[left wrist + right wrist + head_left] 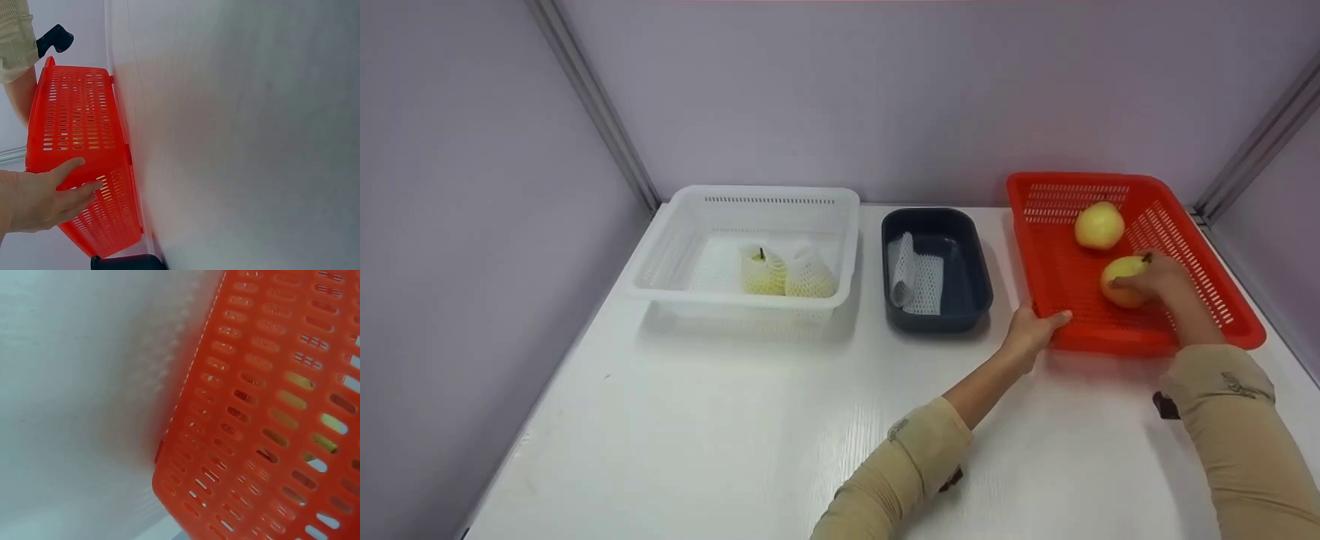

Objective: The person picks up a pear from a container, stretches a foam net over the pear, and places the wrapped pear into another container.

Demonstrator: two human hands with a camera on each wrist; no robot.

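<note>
A yellow pear (1120, 279) with a dark stem is gripped by my right hand (1161, 281) inside the red basket (1110, 341). Another pear (1099, 225) lies farther back in the same basket. In the left wrist view, my left hand (45, 199) rests against the outside of a basket corner, fingers extended along the perforated wall (79, 112). The head view places this hand at the near left corner. From the right wrist, only the basket's slotted wall (242, 410) shows, with bits of yellow behind the slots; the right hand itself is hidden there.
At left, a white basket (735, 300) holds two pears (766, 277) in white foam nets. Between the baskets stands a dark blue bin (937, 322) containing empty foam nets (926, 281). The white table (697, 420) meets panel walls behind and at both sides.
</note>
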